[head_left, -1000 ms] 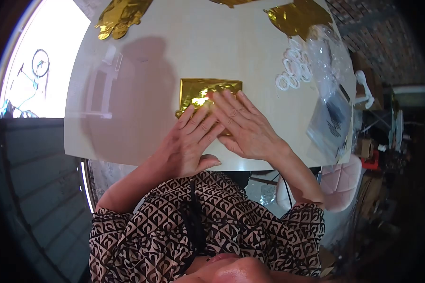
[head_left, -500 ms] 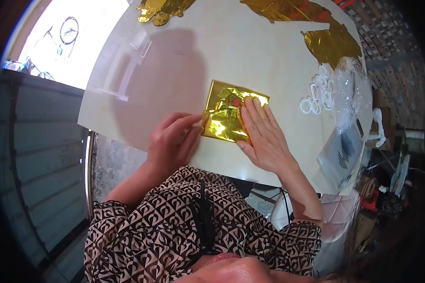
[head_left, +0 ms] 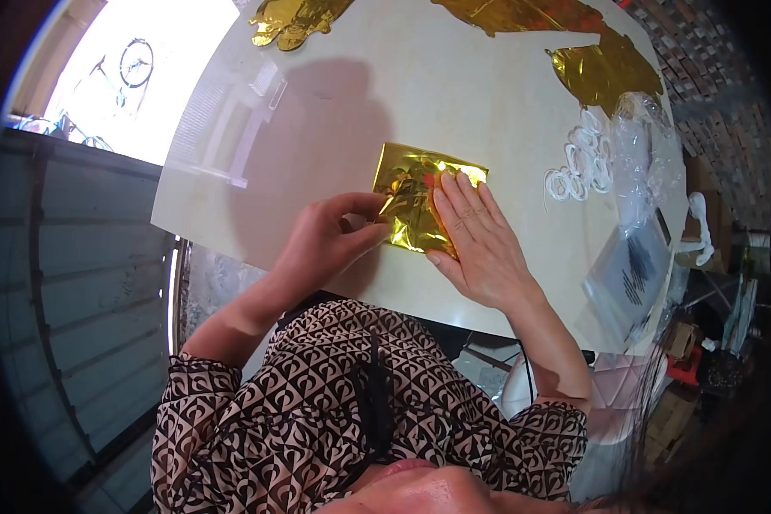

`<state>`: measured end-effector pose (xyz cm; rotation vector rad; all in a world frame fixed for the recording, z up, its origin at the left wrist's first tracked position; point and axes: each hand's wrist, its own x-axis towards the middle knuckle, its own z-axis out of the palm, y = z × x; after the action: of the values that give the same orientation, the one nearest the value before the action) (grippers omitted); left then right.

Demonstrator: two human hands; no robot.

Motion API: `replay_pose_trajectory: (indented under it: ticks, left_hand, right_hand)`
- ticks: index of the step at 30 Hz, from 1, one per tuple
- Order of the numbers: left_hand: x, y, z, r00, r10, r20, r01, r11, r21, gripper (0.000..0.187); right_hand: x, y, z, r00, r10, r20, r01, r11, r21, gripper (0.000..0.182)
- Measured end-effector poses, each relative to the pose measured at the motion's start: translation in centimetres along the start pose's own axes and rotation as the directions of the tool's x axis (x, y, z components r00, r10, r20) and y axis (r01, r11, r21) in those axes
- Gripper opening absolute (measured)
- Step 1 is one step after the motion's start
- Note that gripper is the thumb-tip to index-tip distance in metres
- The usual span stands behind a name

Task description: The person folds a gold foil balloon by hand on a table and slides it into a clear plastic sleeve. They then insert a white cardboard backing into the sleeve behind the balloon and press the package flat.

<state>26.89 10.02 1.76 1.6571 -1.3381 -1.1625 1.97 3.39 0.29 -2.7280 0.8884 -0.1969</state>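
A shiny gold, rectangular foil packet (head_left: 413, 230) lies partly under the flattened right hand (head_left: 480, 244), the left hand (head_left: 324, 240) pinching its adjacent edge, and looks light, pliant and slippery, best held by the edges.

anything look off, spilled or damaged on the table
Nothing stands out as spilled or damaged. The gold foil is wrinkled, but the left hand pinches its edge and the right hand lies flat on it, so that seems ordinary. The crumpled clear plastic at the right of the table looks untidy.
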Motion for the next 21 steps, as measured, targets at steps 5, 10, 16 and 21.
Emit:
replay_pose_trajectory:
  ticks: [5,10,16,21]
  left_hand:
    - [2.2,1.4,-0.9,0.988,-0.090,0.123,0.084,0.995,0.059,0.028]
    - [4.2,2.0,-1.9,0.963,-0.051,0.263,-0.017,0.969,0.247,0.027]
    - [5.4,2.9,-2.7,0.912,-0.121,0.391,0.034,0.974,0.224,0.025]
    - [6.3,1.6,-2.6,0.891,-0.240,0.386,0.179,0.966,0.187,0.028]
  right_hand:
    - [-0.2,0.1,0.0,1.000,-0.006,-0.006,0.006,1.000,-0.002,0.077]
    - [-0.1,0.1,0.0,0.999,-0.023,-0.024,0.023,1.000,-0.004,0.075]
    - [0.2,0.0,0.1,0.999,-0.029,-0.034,0.030,1.000,0.011,0.077]
    - [0.2,-0.1,-0.1,0.999,-0.036,-0.029,0.037,0.999,0.037,0.076]
